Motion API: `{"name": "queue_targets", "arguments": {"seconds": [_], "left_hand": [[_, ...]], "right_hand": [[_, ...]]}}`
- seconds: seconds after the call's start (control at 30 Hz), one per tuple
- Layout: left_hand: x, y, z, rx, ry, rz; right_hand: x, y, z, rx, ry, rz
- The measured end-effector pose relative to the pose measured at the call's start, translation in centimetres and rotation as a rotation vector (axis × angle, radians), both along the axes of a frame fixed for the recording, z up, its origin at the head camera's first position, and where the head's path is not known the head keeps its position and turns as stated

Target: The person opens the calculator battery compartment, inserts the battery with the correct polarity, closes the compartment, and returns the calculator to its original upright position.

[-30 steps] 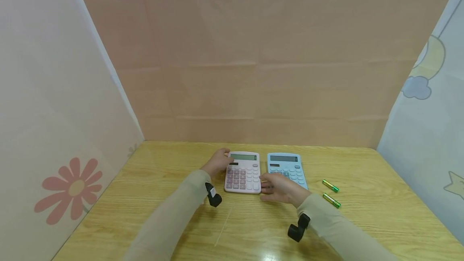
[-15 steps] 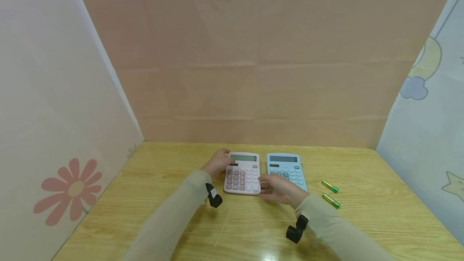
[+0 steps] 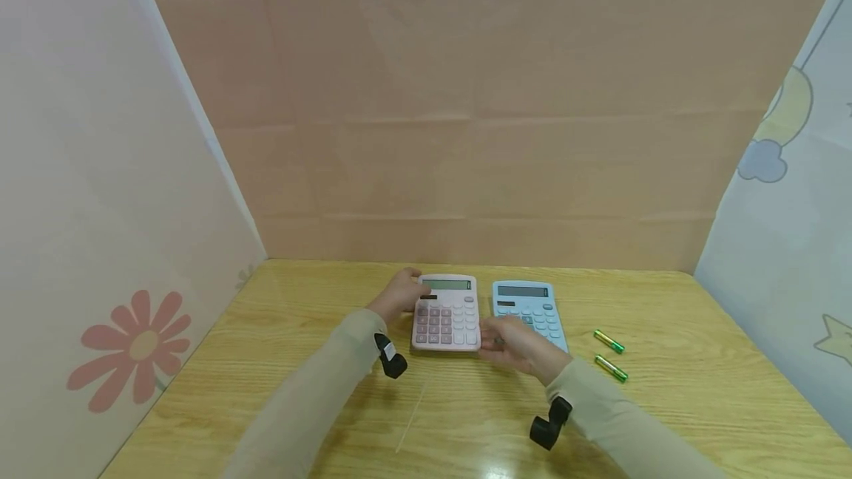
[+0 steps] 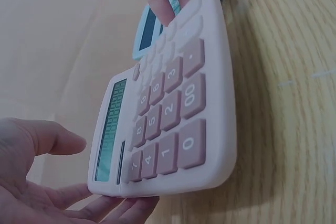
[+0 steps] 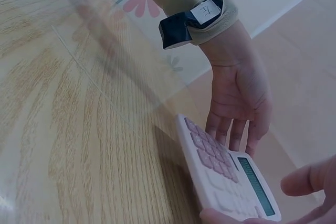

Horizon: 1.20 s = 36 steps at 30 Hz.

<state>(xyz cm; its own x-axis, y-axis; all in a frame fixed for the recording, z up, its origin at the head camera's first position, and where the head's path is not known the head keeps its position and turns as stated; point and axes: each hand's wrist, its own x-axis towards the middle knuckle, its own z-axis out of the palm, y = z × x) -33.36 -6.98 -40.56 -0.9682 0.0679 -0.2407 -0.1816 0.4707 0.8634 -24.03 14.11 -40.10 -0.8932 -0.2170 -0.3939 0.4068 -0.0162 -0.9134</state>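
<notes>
A pink calculator (image 3: 447, 314) is held between both hands, raised a little off the wooden table, its keys and display facing up. My left hand (image 3: 399, 294) holds its left edge; in the left wrist view the fingers (image 4: 123, 209) reach under that edge, while the thumb stands apart from the face. My right hand (image 3: 515, 346) holds the lower right edge, its thumb spread away in the right wrist view. Close on the right lies a light blue calculator (image 3: 523, 292), its lower left part hidden behind my right hand.
Two green and gold batteries (image 3: 609, 341) lie to the right on the wooden table (image 3: 672, 390). A brown paper-like backdrop (image 3: 466, 131) rises at the back edge. Printed walls flank both sides. A thin pale line (image 3: 410, 418) marks the tabletop in front.
The pink calculator has risen slightly from the tabletop, with both hands moving along with it. The blue calculator and the batteries stay where they were.
</notes>
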Motion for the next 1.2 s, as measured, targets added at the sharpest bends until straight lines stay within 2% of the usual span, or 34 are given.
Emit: {"name": "queue_targets", "arguments": {"seconds": [0.2,0.5,0.63,0.87,1.03,1.2], "left_hand": [[0.2,-0.2,0.7,0.048,0.008,0.019],[0.1,0.2,1.1,0.1,-0.005,0.026],[0.2,0.5,1.5,0.096,-0.012,0.023],[0.3,0.6,1.6,0.103,-0.005,0.01],[0.2,0.4,1.3,0.094,0.013,-0.013],[0.0,0.2,1.0,0.063,0.032,-0.01]], "right_hand": [[-0.4,0.1,0.0,0.04,0.067,0.019],[-0.3,0.7,-0.3,0.063,0.149,-0.013],[-0.3,1.0,-0.7,0.053,0.175,-0.02],[-0.3,1.2,-1.2,0.065,0.168,-0.049],[-0.2,1.3,-1.3,0.079,0.158,-0.051],[-0.2,1.5,-1.4,0.065,0.142,-0.039]]}}
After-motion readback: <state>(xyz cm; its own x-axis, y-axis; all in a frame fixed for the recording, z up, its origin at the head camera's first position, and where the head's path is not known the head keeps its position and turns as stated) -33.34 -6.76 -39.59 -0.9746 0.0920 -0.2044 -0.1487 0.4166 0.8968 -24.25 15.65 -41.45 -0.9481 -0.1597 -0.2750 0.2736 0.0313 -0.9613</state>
